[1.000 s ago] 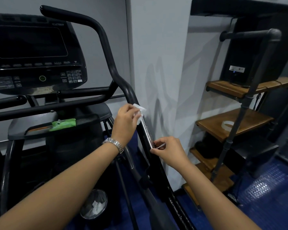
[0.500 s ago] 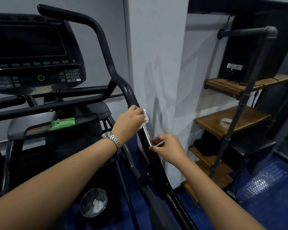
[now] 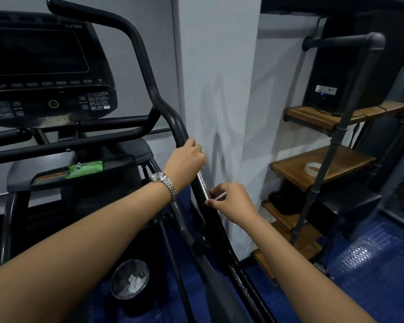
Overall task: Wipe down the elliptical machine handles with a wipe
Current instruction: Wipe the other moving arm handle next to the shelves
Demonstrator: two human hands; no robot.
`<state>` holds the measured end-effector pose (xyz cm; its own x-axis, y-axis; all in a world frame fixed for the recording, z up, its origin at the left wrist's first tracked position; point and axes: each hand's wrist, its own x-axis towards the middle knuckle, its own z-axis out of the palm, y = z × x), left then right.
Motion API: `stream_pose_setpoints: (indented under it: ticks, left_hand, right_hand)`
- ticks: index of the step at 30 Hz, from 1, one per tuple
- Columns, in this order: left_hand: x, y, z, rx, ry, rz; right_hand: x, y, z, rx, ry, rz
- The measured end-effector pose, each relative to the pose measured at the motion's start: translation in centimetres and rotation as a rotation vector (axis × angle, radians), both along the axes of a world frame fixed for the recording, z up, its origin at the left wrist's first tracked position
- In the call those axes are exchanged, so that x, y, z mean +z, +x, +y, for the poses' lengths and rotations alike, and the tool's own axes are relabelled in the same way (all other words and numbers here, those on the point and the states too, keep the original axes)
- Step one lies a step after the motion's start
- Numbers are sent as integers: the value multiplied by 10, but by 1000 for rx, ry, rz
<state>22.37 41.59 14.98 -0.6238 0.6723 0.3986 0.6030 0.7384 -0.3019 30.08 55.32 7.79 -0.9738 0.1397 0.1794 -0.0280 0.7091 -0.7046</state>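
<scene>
The elliptical's right black handle point(image 3: 149, 73) curves down from the top left to a metal grip strip point(image 3: 204, 183). My left hand point(image 3: 186, 163), with a watch on its wrist, is wrapped round the handle just above that strip. The white wipe it held earlier is hidden under the palm. Just below, my right hand point(image 3: 233, 202) pinches a small white strip point(image 3: 221, 196) against the lower end of the metal strip.
The console point(image 3: 40, 66) is at upper left, with a green wipe packet point(image 3: 85, 169) on the tray below it. A small bin point(image 3: 130, 282) holding used wipes stands on the blue floor. A white wall column point(image 3: 219, 66) sits close behind the handle. Wooden pipe-frame shelves point(image 3: 324, 166) are on the right.
My left hand has closed fully round the handle and slid slightly down it, so the wipe no longer shows. My right hand has stayed at the same spot.
</scene>
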Motion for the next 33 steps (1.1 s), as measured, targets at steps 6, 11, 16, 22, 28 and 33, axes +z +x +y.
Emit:
stream_pose_setpoints:
  ticks: [6,11,16,22,28,33]
  left_hand:
    - [-10,0,-4,-29,13,44]
    - [-24,23,-1,-158,-212,16]
    - [-21,11,-7,-46,16,28]
    - [-36,11,-14,-175,121,37]
    - [-51,14,-21,-198,133,62]
    - [-42,10,-25,-194,298,69]
  right_hand:
    - [0,-1,1,9,-8,-5]
    - [-3,0,2,8,-14,-6]
    - [-2,1,2,12,-23,4]
    - [-2,3,2,7,-27,10]
    - [-3,3,3,9,-15,16]
    - [-2,1,3,18,-22,25]
